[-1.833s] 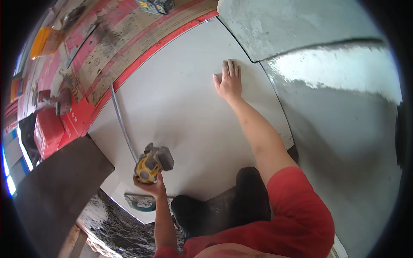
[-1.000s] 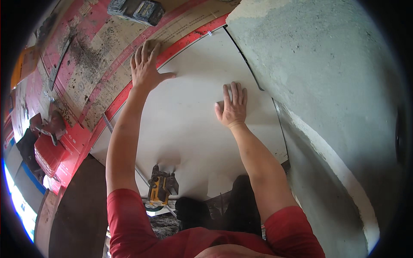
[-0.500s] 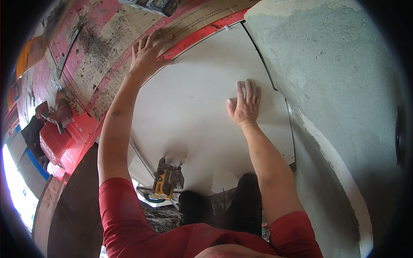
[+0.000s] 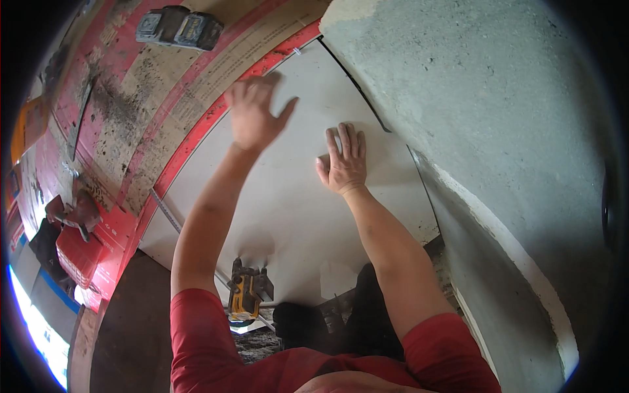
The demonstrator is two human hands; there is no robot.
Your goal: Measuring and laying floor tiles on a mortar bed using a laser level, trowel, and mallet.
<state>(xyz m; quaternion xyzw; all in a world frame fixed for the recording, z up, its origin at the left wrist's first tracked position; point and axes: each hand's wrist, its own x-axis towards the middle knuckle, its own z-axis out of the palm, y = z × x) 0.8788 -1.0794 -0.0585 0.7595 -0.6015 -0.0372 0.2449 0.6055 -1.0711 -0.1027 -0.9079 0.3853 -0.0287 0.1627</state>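
Note:
A large pale floor tile (image 4: 295, 164) lies in front of me, beside a grey wall. My right hand (image 4: 344, 160) rests on it palm down, fingers stretched out. Near the tile's far left edge is my left hand (image 4: 254, 114), a little blurred, with its thumb spread wide and nothing in it. Whether that hand touches the tile I cannot tell. Close to my knees, a yellow and black tool (image 4: 244, 288) with suction-cup-like ends stands at the tile's near edge. A thin metal strip (image 4: 167, 209) runs partly under my left forearm.
Dirty red and brown cardboard (image 4: 151, 124) covers the floor on the left. On it lie a grey and black device (image 4: 180, 28), a long flat blade (image 4: 80, 121) and a red basket (image 4: 80, 257). The rough grey wall (image 4: 472, 85) bounds the right side. A small white clip (image 4: 297, 51) sits at the tile's far edge.
My left hand has come off the cardboard edge and moved right, over the tile. My right hand stays flat on the tile. The view has shifted slightly.

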